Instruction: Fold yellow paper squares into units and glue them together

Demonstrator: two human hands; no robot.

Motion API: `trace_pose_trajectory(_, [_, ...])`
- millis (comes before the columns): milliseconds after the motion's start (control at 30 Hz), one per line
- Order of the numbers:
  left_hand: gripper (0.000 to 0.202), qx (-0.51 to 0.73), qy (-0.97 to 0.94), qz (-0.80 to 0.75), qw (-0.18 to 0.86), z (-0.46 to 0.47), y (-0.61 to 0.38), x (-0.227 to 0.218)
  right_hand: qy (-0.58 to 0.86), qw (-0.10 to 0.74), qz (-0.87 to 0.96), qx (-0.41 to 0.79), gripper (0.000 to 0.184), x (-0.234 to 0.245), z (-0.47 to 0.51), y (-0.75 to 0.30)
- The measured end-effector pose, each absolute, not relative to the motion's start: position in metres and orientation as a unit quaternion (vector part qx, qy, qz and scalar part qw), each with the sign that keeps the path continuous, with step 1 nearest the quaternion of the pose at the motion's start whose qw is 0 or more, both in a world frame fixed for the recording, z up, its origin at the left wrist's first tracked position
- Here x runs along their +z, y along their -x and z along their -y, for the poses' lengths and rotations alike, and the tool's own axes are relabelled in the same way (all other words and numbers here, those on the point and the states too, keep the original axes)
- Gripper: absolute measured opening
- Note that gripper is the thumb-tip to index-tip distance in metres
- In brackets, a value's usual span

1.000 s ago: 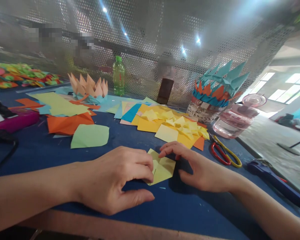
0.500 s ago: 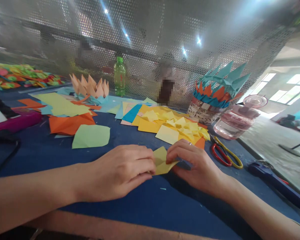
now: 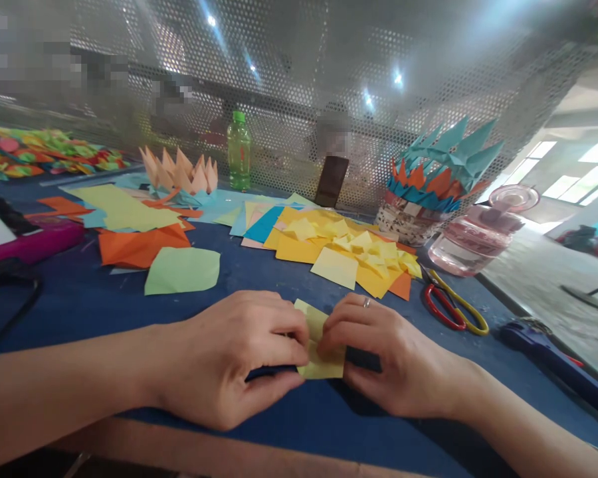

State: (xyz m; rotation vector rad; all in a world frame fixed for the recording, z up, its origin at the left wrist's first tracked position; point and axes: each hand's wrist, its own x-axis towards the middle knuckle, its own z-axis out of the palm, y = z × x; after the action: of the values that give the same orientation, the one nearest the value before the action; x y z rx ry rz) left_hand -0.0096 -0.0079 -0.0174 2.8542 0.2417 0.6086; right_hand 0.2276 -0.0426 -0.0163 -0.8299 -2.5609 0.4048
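Between my hands, low over the blue table (image 3: 259, 415), is a small pale yellow paper (image 3: 323, 365) with a crease across it. My left hand (image 3: 234, 358) pinches its left edge between thumb and fingers. At the right edge, my right hand (image 3: 383, 352), with a ring on one finger, grips the sheet, its fingertips pressing on the face. Just beyond lie loose yellow sheets (image 3: 296, 247) topped by several small folded yellow pieces (image 3: 363, 245). A pale green sheet (image 3: 183, 271) rests past my left hand.
Scissors with red and yellow handles (image 3: 446, 309) and a dark blue tool (image 3: 553, 362) lie at right. Behind them stand a pink bottle (image 3: 471, 242) and a spiky paper basket (image 3: 408, 216). A green bottle (image 3: 239, 156), peach paper crown (image 3: 182, 174) and magenta tool (image 3: 34, 242) are farther left.
The yellow paper has turned and come lower, nearer to me, and now shows a flatter, more upright face. My right hand has shifted down with it; my left thumb has spread lower.
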Motion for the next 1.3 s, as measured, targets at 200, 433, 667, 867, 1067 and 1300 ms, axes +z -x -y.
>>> trace_pose_trajectory(200, [0.011, 0.196, -0.971, -0.085, 0.110, 0.008, 0.010, -0.016, 0.346, 0.188, 0.885, 0.250, 0.005, -0.014, 0.041, -0.235])
trace_pose_trajectory(433, [0.010, 0.204, -0.970, -0.069, 0.116, 0.010, 0.009, -0.015, 0.408, 0.198, 0.839, 0.301, 0.014, -0.020, 0.037, -0.234])
trace_pose_trajectory(667, [0.012, 0.206, -0.971, -0.053, 0.110, 0.009, 0.010, -0.016, 0.505, 0.186, 0.807, 0.244, 0.016, -0.021, 0.044, -0.220])
trace_pose_trajectory(867, [0.016, 0.188, -0.974, -0.058, 0.111, 0.012, 0.010, -0.012, 0.524, 0.193, 0.794, 0.240, 0.015, -0.024, 0.046, -0.216])
trace_pose_trajectory(1067, [0.016, 0.184, -0.973, -0.057, 0.126, 0.010, 0.011, -0.014, 0.538, 0.201, 0.788, 0.219, 0.015, -0.027, 0.046, -0.213])
trace_pose_trajectory(1300, [0.013, 0.217, -0.966, -0.053, 0.132, 0.009, 0.012, -0.019, 0.528, 0.205, 0.797, 0.207, 0.016, -0.027, 0.048, -0.213])
